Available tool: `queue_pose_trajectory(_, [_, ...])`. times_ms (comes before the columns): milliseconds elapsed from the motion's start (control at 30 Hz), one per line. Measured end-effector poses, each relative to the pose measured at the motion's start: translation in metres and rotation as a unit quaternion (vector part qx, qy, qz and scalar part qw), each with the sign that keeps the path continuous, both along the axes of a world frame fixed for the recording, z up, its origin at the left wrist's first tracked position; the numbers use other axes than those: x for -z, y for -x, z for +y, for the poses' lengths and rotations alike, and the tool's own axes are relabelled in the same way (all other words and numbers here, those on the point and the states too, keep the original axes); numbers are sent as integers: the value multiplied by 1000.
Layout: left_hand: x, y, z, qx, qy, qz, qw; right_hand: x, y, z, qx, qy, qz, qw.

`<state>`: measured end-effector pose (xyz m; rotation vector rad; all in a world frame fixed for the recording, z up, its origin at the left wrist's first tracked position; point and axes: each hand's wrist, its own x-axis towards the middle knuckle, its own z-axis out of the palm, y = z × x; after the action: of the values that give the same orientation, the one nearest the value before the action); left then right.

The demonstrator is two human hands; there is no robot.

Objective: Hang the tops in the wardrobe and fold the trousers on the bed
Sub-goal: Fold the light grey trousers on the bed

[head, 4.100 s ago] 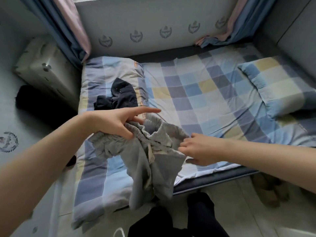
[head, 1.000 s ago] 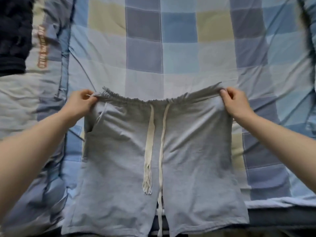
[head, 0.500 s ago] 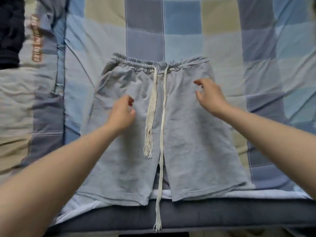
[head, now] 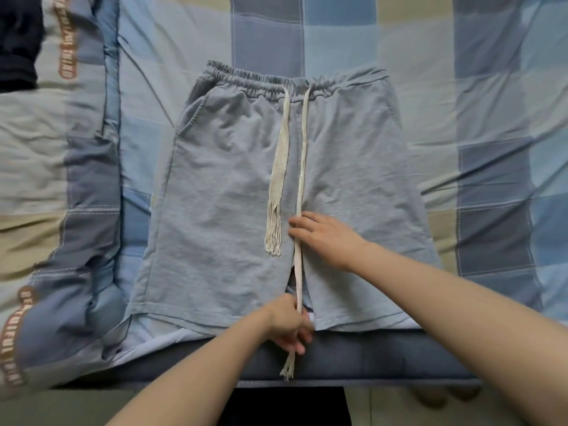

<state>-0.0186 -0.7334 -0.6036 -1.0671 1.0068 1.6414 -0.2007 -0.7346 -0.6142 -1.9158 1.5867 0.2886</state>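
Observation:
Grey shorts (head: pixel 221 195) lie flat on the checked bed (head: pixel 491 118), waistband away from me, hems at the near edge. Two cream drawstrings run down the front; the longer one (head: pixel 302 155) reaches past the hem. My left hand (head: pixel 290 324) grips this long drawstring at the hem between the legs, its frayed end hanging below over the mattress edge. My right hand (head: pixel 325 238) lies on the right leg with fingers straight, fingertips touching the same string. The shorter drawstring (head: pixel 278 179) lies loose beside it.
A folded checked quilt (head: pixel 61 179) with brown lettering lies along the left of the bed. A dark garment (head: pixel 18 41) sits on it at the top left corner. The dark mattress edge (head: pixel 399 358) runs across below the shorts, floor beneath.
Both hands have come down from the upper part of the shorts. The left hand has taken hold of the long drawstring at the hem; the right now rests by the crotch. The shorts stay spread flat.

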Motion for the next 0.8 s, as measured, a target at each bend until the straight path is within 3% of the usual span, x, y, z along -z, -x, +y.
queue_pose_trajectory(100, [-17,-17,-15,156,-134,-58,977,-1,0,6,28,3,-5,1000])
queue_pose_trajectory(167, [-30,-26,-37,268,-121,-94,951,-2,-1,12,38,11,2,999])
queue_pose_trajectory(267, [-49,-22,-86,348,87,-91,929,-6,-5,25,48,19,22,998])
queue_pose_trajectory(333, [-55,-9,-124,386,287,-46,876,-8,-8,35,48,6,31,998])
queue_pose_trajectory(400, [-54,14,-158,340,449,9,827,-10,-10,41,54,-6,34,998])
queue_pose_trajectory(500, [-48,55,-192,200,567,105,793,-9,-14,46,63,-16,29,997])
queue_pose_trajectory(633, [-31,111,-201,181,583,212,763,-3,-26,46,95,-12,30,995])
queue_pose_trajectory(800, [1,143,-192,275,586,264,715,6,-39,47,150,-14,45,987])
